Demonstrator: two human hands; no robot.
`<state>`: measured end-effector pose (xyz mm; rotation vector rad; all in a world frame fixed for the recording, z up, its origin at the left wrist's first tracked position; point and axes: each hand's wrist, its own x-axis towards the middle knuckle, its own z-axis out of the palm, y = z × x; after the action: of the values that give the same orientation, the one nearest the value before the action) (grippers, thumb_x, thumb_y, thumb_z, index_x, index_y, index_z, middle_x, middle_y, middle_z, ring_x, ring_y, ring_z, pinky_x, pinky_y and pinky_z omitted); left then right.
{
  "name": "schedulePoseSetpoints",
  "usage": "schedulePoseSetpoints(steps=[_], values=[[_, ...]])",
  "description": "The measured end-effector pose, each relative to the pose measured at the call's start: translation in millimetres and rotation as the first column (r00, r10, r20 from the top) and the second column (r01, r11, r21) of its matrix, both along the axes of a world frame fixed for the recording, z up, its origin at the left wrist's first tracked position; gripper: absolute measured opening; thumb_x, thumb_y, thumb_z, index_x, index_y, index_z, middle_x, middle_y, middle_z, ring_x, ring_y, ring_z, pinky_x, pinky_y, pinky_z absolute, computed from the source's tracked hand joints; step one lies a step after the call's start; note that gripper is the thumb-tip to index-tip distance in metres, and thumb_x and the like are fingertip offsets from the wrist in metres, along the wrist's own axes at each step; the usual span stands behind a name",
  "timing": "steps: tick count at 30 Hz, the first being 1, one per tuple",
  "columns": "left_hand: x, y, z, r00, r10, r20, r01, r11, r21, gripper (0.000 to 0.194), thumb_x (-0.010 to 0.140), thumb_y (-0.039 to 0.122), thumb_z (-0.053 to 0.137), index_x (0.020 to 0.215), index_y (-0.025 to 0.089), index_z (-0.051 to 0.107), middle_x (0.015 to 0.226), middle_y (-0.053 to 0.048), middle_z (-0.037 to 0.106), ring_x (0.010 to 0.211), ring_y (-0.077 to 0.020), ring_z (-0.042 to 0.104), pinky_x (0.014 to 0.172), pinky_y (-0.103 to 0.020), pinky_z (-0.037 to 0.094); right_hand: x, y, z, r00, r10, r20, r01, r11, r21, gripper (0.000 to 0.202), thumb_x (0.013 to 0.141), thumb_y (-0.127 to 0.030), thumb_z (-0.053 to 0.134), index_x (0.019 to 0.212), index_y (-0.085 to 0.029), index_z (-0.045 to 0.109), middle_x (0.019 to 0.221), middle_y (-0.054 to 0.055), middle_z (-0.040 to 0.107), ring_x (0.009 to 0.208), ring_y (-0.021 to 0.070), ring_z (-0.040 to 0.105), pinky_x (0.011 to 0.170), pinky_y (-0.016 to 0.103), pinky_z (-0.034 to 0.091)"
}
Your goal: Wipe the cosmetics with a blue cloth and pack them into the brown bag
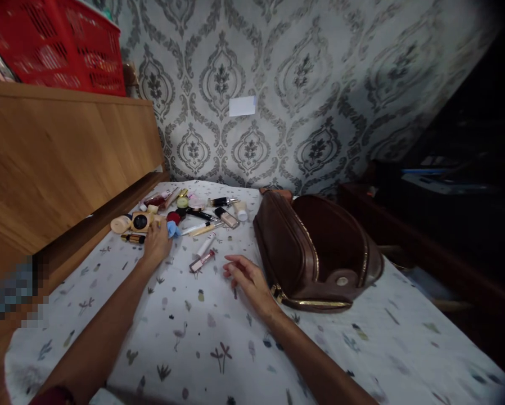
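My left hand reaches into a spread of cosmetics, its fingers curled down; what they grip, if anything, is hidden. Against its fingers is a crumpled-looking blue piece. Close by lie a square gold compact with a dark round centre, a round beige compact and a dark tube with gold bands. My right hand hovers or rests over the cloth, fingers apart and holding nothing. To its right stands a brown toiletry bag, unzipped. A pink lip gloss tube and a white tube lie between my hands.
Farther back are a foundation bottle, a cream tube and several pens or brushes. The patterned cloth covers the surface. A wooden cabinet bounds the left, topped by a red basket. Patterned wallpaper rises behind.
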<state>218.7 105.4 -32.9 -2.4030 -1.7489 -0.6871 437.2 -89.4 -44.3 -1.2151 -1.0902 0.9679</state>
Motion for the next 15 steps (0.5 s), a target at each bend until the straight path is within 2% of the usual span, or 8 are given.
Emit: schedulePoseSetpoints(steps=[6,10,13,15], values=[[0.2,-0.6,3.4,0.992,-0.077,0.096,0.074,0.997,0.033,0.040,0.082,0.016,0.056,0.120,0.017,0.047,0.124,-0.017,0.047,0.121,-0.0367,0.050,0.095,-0.049,0.047,-0.1,0.2,-2.1,1.000,0.005,0.005,-0.004,0.999,-0.034,0.044,0.080,-0.051,0.064,0.108,-0.017,0.065,0.087,0.005,0.065,0.078,0.0192,0.064,0.055,0.027,0.050],[17.5,-15.5,7.4,0.960,-0.231,0.158,0.222,0.972,0.071,0.029,0.079,0.013,0.055,0.107,0.017,0.049,0.114,-0.013,0.050,0.115,-0.0328,0.054,0.095,-0.048,0.049,1.5,0.7,-3.0,0.999,0.002,-0.032,-0.003,1.000,-0.024,0.047,0.080,-0.052,0.066,0.110,-0.017,0.064,0.089,0.006,0.065,0.081,0.0202,0.066,0.057,0.028,0.052],[39.3,-42.0,7.9,0.889,-0.423,0.177,0.413,0.906,0.092,0.028,0.080,0.015,0.056,0.107,0.018,0.049,0.114,-0.011,0.051,0.109,-0.0292,0.058,0.093,-0.045,0.053,3.8,3.4,-6.4,0.997,-0.009,-0.073,0.009,1.000,-0.002,0.052,0.081,-0.056,0.065,0.115,-0.017,0.063,0.096,0.009,0.067,0.085,0.0212,0.068,0.064,0.031,0.055],[52.4,-64.0,7.2,0.811,-0.560,0.171,0.552,0.829,0.096,0.030,0.081,0.014,0.053,0.111,0.020,0.049,0.121,-0.010,0.051,0.116,-0.0278,0.057,0.096,-0.043,0.054,5.6,5.8,-10.3,0.993,-0.035,-0.113,0.033,0.999,-0.020,0.059,0.081,-0.061,0.064,0.120,-0.017,0.062,0.101,0.011,0.068,0.086,0.0220,0.068,0.067,0.033,0.056]])
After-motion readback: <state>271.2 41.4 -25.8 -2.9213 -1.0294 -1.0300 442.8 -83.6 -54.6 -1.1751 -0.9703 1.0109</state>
